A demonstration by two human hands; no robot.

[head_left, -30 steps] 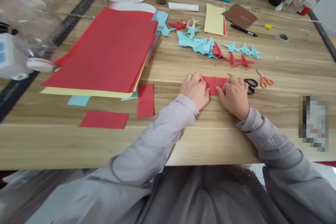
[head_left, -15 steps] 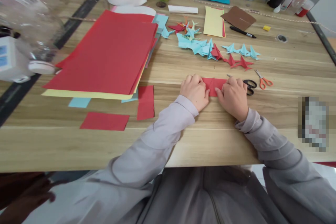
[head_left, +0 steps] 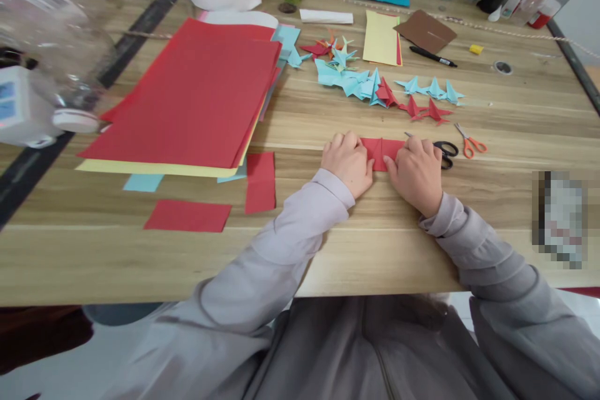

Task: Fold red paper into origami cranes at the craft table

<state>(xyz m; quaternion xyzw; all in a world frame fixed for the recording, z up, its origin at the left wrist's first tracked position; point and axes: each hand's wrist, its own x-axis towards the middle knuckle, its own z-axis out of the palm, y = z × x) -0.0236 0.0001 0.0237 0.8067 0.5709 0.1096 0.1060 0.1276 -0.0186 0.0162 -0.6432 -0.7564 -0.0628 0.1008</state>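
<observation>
A small creased piece of red paper [head_left: 380,149] lies on the wooden table between my hands. My left hand [head_left: 347,164] grips its left end, fingers curled and thumb along the near edge. At the right end my right hand [head_left: 416,172] holds it the same way, the thumb near the middle crease. Both hands cover the paper's ends. Just beyond my right hand are black-handled scissors [head_left: 447,151], partly hidden by it, and orange-handled scissors [head_left: 472,142]. Red folded paper cranes [head_left: 429,110] and light blue ones [head_left: 359,84] sit farther back.
Large red paper sheets [head_left: 197,94] are stacked to the left, with red rectangles [head_left: 188,216] in front. Behind the cranes lie yellow paper [head_left: 380,37], brown paper [head_left: 425,31] and a black pen [head_left: 434,57]. Plastic bottles [head_left: 56,37] crowd the far left. A blurred-out object [head_left: 562,219] lies right.
Both hands stay in place on the red paper. At the lower left, a dark brown shape below the table edge has shifted, and part of it has left the view.
</observation>
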